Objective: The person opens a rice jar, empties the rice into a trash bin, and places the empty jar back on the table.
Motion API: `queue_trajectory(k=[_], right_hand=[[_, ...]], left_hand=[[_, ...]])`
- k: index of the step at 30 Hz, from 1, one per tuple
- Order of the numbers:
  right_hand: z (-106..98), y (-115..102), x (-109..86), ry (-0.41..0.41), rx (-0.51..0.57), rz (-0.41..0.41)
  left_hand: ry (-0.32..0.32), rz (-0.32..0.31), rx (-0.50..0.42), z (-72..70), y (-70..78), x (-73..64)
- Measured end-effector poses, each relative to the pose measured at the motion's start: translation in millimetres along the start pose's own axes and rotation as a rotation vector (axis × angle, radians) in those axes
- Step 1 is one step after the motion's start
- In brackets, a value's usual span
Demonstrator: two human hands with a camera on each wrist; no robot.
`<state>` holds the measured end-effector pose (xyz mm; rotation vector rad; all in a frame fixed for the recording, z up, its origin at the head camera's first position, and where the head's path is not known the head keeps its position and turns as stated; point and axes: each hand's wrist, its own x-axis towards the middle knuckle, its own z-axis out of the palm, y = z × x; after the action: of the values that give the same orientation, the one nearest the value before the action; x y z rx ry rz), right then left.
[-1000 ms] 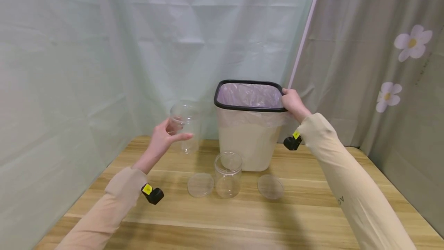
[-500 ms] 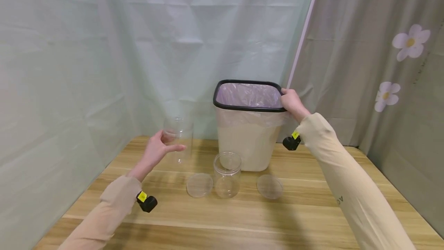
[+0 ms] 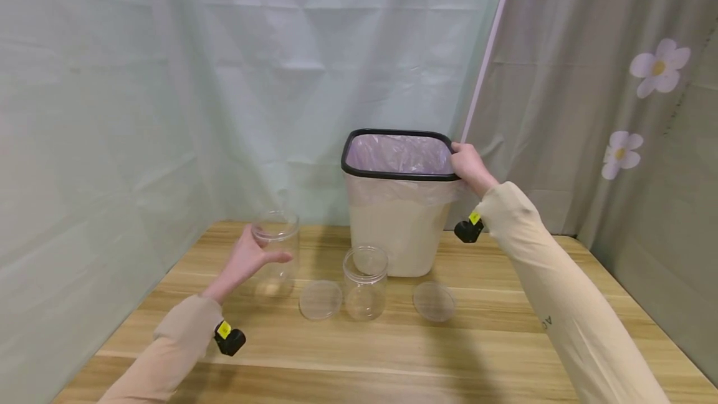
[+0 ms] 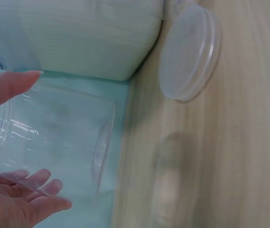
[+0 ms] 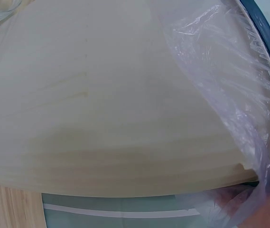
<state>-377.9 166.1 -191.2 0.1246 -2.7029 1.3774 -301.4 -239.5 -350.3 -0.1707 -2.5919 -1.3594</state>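
My left hand (image 3: 245,260) holds a clear, lidless plastic jar (image 3: 287,245) upright at the table's left side, thumb on the near side and fingers behind. The left wrist view shows this jar (image 4: 63,137) between thumb and spread fingers, its base seemingly just above the wood. My right hand (image 3: 471,168) grips the black rim of a cream trash bin (image 3: 398,229) at its right corner; a thin translucent liner bag (image 3: 401,153) lines the bin. In the right wrist view the bin wall (image 5: 101,104) fills most of the frame and only part of the hand shows.
A second clear open jar (image 3: 364,295) stands before the bin. One flat clear lid (image 3: 320,300) lies to its left, another lid (image 3: 434,302) to its right. Behind the wooden table (image 3: 336,360) hang pale curtains (image 3: 280,80).
My left hand has lowered the jar and carried it left, away from the bin, from above the table to about its surface. The right hand stays on the rim.
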Motion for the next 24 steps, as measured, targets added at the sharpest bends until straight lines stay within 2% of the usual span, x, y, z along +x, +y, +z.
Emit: queue_trajectory(k=[3, 8, 16, 24], right_hand=[[-0.1, -0.2, -0.4, -0.002, 0.002, 0.002], [0.6, -0.3, -0.7, -0.009, 0.004, 0.000], [1.4, 0.3, 0.6, -0.007, 0.012, 0.007], [0.8, 1.3, 1.5, -0.001, 0.000, 0.000]], left_hand=[[-0.010, -0.024, 0.006, 0.9, -5.5, -2.6], [-0.005, -0.026, -0.007, 4.7, -14.1, -6.0], [0.005, -0.031, 0.011, 7.9, -17.1, -11.6], [0.003, -0.069, 0.010, 10.8, -23.0, -18.0]])
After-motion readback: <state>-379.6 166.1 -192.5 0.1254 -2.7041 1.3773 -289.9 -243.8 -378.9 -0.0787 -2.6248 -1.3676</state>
